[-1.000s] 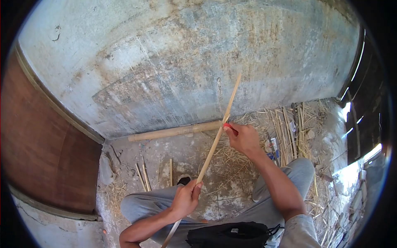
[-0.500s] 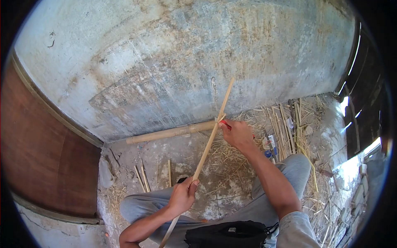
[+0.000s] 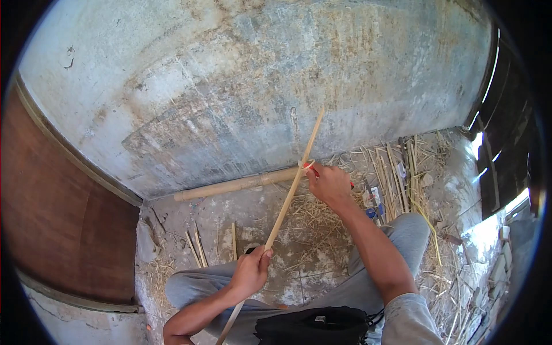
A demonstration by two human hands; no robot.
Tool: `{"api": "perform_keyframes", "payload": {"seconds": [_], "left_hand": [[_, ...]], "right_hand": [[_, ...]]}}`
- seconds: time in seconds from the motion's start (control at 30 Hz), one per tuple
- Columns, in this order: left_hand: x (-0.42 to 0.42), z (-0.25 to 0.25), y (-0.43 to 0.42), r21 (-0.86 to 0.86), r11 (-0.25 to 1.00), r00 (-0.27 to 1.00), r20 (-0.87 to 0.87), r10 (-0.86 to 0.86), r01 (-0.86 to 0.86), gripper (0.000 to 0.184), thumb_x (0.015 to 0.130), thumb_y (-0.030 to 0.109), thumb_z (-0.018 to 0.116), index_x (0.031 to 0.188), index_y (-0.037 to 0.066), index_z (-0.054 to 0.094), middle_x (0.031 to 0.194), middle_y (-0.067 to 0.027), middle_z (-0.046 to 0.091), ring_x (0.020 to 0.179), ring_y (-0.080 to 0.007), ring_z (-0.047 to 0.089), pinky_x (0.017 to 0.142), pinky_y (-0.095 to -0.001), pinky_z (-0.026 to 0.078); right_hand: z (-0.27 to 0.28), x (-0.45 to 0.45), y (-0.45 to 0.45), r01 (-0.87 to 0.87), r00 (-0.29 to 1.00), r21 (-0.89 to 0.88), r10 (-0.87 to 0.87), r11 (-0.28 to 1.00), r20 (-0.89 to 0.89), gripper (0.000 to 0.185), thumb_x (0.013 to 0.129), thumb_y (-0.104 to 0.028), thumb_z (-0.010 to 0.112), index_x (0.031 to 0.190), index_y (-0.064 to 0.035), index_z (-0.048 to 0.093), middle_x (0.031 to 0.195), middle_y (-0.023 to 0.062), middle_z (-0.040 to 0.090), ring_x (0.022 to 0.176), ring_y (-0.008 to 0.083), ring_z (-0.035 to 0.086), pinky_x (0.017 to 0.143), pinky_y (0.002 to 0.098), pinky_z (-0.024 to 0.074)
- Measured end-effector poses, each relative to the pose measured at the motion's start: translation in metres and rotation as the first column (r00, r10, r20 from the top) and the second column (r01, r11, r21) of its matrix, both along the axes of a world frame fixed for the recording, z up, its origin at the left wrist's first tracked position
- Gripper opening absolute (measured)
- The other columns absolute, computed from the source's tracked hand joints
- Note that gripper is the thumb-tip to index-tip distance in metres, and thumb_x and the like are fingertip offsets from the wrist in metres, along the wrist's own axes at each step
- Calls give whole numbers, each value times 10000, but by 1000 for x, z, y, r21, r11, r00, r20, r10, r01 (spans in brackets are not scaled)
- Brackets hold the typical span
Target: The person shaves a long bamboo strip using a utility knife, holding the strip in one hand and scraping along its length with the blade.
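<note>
Pale strip (image 3: 285, 206) held slantwise through centre, 1 o'clock to 7 o'clock; red tool (image 3: 314, 171) set against upper stretch.
Noted just past 6 o'clock: left hand (image 3: 251, 271), fingers wrapped closed round strip. Noted just past 3 o'clock: right hand (image 3: 330, 185), curled shut on red tool, edge too small to make out; thin curl (image 3: 311, 163) at contact. Advised, by judgement: keep tool angle shallow, pressure even, strip braced against bending, left hand well apart from cutting point. Counted: hands, two; held strip, one; red tool, one; thick pole (image 3: 224, 188) along foot of wall (image 3: 241, 103), towards 9 o'clock, one; short sticks (image 3: 234, 241) on floor between 7 and 8 o'clock, at least three; slats (image 3: 386, 181) near 3 o'clock, too tangled for count.
</note>
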State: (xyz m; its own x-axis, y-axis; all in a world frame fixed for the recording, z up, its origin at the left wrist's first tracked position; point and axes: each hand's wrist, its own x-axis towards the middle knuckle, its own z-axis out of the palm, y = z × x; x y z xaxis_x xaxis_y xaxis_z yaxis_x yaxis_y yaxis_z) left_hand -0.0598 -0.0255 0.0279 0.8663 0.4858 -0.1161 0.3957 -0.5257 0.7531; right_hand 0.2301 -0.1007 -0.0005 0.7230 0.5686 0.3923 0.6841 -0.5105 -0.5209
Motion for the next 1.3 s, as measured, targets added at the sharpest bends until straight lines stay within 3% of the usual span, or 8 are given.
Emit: {"api": "perform_keyframes", "payload": {"seconds": [0.07,0.27,0.33,0.47,0.57,0.83,1.03,1.3], "left_hand": [[-1,-1,1,119,993,1000,0,-23,23,216,1020,165,503,989,-15,619,676,11,529,563,-58,461,508,-255,381],[-2,-2,3,-422,905,996,32,78,-57,177,1008,130,502,986,-9,610,609,-48,527,500,-128,498,475,-318,398],[-16,-12,-10,146,988,999,18,-51,47,183,1022,152,489,1016,17,612,596,-18,511,477,-102,477,443,-295,382],[-41,-17,0,208,970,983,100,-152,129,180,1032,178,486,1045,50,612,614,41,488,472,-55,447,425,-243,348],[-19,10,23,-577,788,977,-124,176,-215,230,1045,199,458,1079,16,593,609,38,440,445,-54,386,391,-234,279],[8,24,21,-839,510,981,-134,142,-188,278,1060,208,425,1162,-4,573,659,34,393,464,-47,298,387,-233,227],[5,10,7,-766,627,989,-102,102,-144,289,1040,201,490,1241,10,573,681,29,431,490,-40,348,406,-222,252],[4,1,-2,-648,757,995,-81,49,-90,365,1021,216,542,1343,43,564,713,25,509,520,-30,434,435,-213,347]], "right_hand": [[1,-1,0,-1,1000,30,0,1000,22,260,892,-362,613,978,-137,712,680,164,670,660,391,669,611,515,535],[-2,5,0,35,997,-18,-36,999,-68,280,903,-354,597,1001,-118,713,714,193,675,702,404,675,639,510,541],[-8,37,-12,237,932,-40,-239,971,-274,311,921,-359,573,1016,-102,720,764,220,678,772,410,677,682,492,539],[12,70,-41,398,863,43,-358,916,-356,363,940,-374,546,986,-65,730,818,239,679,832,406,678,724,463,534],[29,42,-33,377,916,217,-328,901,-230,398,943,-388,552,901,-30,722,738,219,667,714,410,652,659,459,510],[22,-15,-17,-3,775,343,219,939,-593,508,948,-433,600,718,17,641,548,35,484,528,98,383,487,324,326],[20,-32,-15,208,452,441,314,873,-835,370,936,-392,656,809,-45,656,560,-41,497,431,31,381,394,238,276],[9,-31,-12,346,403,532,390,773,-828,277,945,-276,662,1028,-12,675,759,12,613,434,45,385,394,241,303]]}}
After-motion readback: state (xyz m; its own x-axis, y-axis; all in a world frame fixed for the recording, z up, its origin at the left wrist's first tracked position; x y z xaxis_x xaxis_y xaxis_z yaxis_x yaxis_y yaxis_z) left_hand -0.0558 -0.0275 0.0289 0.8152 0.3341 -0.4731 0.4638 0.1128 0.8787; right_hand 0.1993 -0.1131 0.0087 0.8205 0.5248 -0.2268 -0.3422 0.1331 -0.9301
